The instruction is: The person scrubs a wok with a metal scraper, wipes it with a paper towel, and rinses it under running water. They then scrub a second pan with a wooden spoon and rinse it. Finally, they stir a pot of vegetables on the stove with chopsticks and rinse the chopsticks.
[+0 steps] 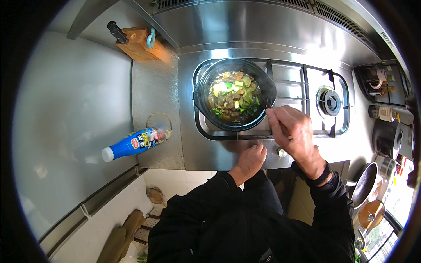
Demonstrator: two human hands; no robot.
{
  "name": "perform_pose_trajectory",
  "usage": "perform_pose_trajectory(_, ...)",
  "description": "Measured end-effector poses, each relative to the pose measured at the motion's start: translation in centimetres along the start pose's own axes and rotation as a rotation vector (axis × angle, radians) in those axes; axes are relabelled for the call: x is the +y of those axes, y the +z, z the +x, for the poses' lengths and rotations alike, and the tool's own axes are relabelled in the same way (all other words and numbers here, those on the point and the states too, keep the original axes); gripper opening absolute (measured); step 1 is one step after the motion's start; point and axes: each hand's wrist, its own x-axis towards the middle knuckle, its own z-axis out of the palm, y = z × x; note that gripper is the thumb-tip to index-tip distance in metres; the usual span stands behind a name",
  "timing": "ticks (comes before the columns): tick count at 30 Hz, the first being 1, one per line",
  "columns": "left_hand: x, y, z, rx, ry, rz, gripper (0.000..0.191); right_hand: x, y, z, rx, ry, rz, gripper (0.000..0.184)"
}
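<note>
A dark cooking pot (201,111) with a glass-like sheen sits over the left burner. Inside it lies cooked food (233,95) in brown sauce, topped with pieces of green and white scallion. My right hand (292,131) is closed at the pot's right rim, around what looks like a thin dark utensil (268,106); most of that utensil is hidden. At the front of the gas hob, my left hand (251,161) rests with curled fingers on the steel edge. Whether a knob is beneath those fingers cannot be seen. A control knob (282,152) shows between both hands.
A blue bottle with a white cap (133,144) stands left of the hob. Behind it is a wooden knife block (139,44). The right burner (330,103) has no pot on it. Along the right are a frying pan (365,185) and a lid (371,214).
</note>
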Motion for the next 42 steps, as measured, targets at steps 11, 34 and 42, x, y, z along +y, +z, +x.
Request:
perform_pose_trajectory(11,-0.3,-1.6,1.1,-0.289,0.309,0.191,0.018,1.9,-1.3,1.6,0.009,-0.178,0.042,0.007)
perform_pose_trajectory(34,-3.6,-6.6,-0.7,-0.081,0.298,-0.430,0.032,3.0,1.1,1.6,-0.304,-0.231,-0.083,0.011)
perform_pose_trajectory(42,-8.1,-11.2,-8.6,0.284,-0.420,-0.574,0.020,5.4,1.2,-0.9,0.035,0.326,0.259,0.014)
